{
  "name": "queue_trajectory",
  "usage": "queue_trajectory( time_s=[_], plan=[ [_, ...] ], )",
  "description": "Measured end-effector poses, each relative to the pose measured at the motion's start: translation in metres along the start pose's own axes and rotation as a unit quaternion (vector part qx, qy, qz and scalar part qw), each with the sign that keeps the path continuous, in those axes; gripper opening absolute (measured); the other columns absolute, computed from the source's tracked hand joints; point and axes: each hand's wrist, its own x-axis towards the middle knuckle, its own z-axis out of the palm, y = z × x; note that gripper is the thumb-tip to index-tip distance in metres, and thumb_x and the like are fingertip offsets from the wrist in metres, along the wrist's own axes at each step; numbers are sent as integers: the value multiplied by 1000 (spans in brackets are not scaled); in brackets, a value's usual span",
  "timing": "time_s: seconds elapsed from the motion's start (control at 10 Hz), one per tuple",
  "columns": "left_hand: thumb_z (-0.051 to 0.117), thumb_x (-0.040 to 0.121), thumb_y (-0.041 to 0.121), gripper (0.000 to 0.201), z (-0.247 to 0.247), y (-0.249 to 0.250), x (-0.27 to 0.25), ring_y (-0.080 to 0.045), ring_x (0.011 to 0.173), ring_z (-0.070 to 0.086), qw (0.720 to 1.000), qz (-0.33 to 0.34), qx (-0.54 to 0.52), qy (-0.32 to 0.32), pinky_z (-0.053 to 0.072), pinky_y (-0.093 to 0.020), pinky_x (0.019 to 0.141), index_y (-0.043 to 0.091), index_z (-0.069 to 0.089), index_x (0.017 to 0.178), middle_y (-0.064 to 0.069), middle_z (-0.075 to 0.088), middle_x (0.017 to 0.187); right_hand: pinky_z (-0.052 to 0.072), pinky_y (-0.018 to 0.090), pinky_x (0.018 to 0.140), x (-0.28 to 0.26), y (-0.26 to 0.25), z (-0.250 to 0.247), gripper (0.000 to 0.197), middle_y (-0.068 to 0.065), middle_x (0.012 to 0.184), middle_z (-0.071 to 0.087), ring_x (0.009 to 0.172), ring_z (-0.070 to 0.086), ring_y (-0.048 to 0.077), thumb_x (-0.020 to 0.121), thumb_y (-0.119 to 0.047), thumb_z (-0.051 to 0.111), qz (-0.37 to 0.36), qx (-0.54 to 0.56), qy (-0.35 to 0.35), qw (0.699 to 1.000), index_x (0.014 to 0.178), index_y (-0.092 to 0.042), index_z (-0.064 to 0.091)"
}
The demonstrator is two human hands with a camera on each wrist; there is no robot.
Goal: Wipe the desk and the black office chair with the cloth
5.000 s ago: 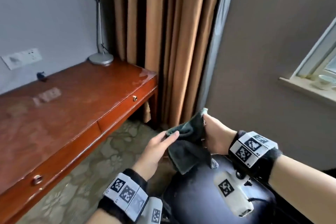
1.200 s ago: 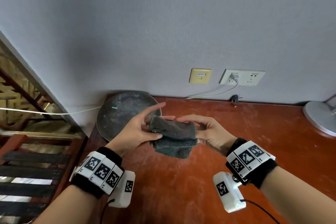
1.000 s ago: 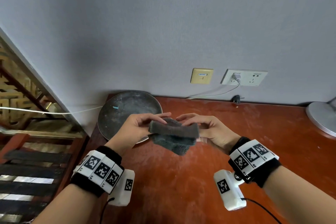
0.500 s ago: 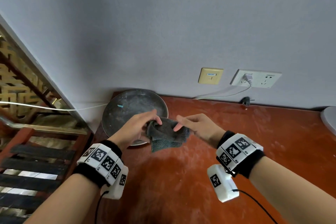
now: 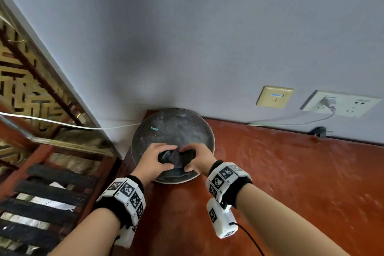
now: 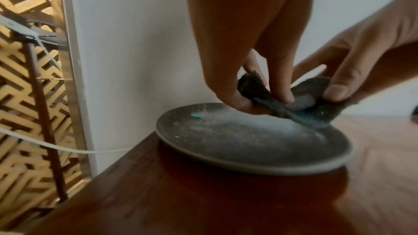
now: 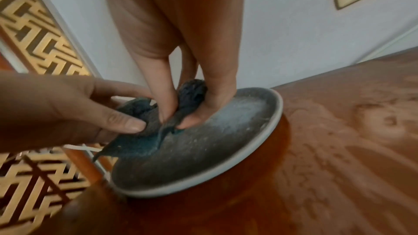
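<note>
Compared with half a second ago, both hands have lowered the cloth [image 5: 176, 159] from mid-air onto the dish [image 5: 193, 131]. The left hand [image 5: 154, 160] pinches the cloth's left end between thumb and fingers; the right hand [image 5: 199, 159] pinches the right end. The cloth is dark, fuzzy and bunched, touching the dish's near side. The dish is round, shallow, grey and dusty, set at the far left corner of the glossy red-brown wooden worktop [image 5: 291, 183].
</note>
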Motion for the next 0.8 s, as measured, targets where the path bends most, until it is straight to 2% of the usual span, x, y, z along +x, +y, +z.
queue_trajectory(
  time_s=[0.1,0.2,0.3,0.4,0.5,0.6,0.7,0.8],
  plan=[
    [74,73,-2,60,4,-19,2,-18,129,37,999,-4,45,7,19,-9,99,21,58,127,-7,38,134,39,22,97,11,-2,23,56,10,125,39,115,48,29,72,4,70,-5,-62,3,998,121,-20,59],
    [72,80,16,49,6,-33,-4,-22,134,35,986,20,163,42,30,-24,107,25,60,126,-5,30,149,40,30,103,10,3,40,52,9,130,33,122,41,31,80,-8,66,-25,-168,7,985,128,-24,53],
    [46,82,46,44,8,-37,-7,-20,130,40,944,80,317,30,40,-37,95,30,67,117,-3,50,141,32,40,111,7,9,43,59,10,149,20,137,22,31,86,-22,62,-57,-268,26,961,140,-25,39],
    [46,79,44,49,16,-41,-4,-15,124,43,909,110,401,-4,34,-36,94,19,69,115,-2,64,125,17,38,119,11,16,45,70,7,159,0,146,1,25,90,-21,58,-95,-287,14,953,149,-23,21],
    [89,49,41,69,23,-50,-4,-14,108,64,898,76,432,-44,50,-42,87,19,70,112,1,69,116,17,36,118,17,23,50,74,5,159,1,147,0,21,91,-18,57,-73,-287,-34,955,150,-23,13],
    [83,65,39,78,21,-40,-10,-13,127,51,905,57,422,-25,44,-48,97,22,52,135,1,52,139,17,36,119,17,26,52,73,5,159,3,147,2,22,92,-18,57,-64,-280,-29,957,150,-23,12],
    [42,98,40,65,16,-23,-7,-9,147,5,904,34,425,-45,4,-42,117,29,7,152,7,7,159,11,36,120,12,19,43,75,8,159,4,147,3,23,90,-19,59,-80,-281,-3,956,150,-23,15],
    [42,98,41,63,9,4,-1,-8,145,12,911,48,408,-25,3,-40,118,32,11,151,8,16,158,25,36,115,-1,4,13,67,7,156,20,143,22,25,89,-17,60,-74,-241,30,967,147,-23,26]
  ],
)
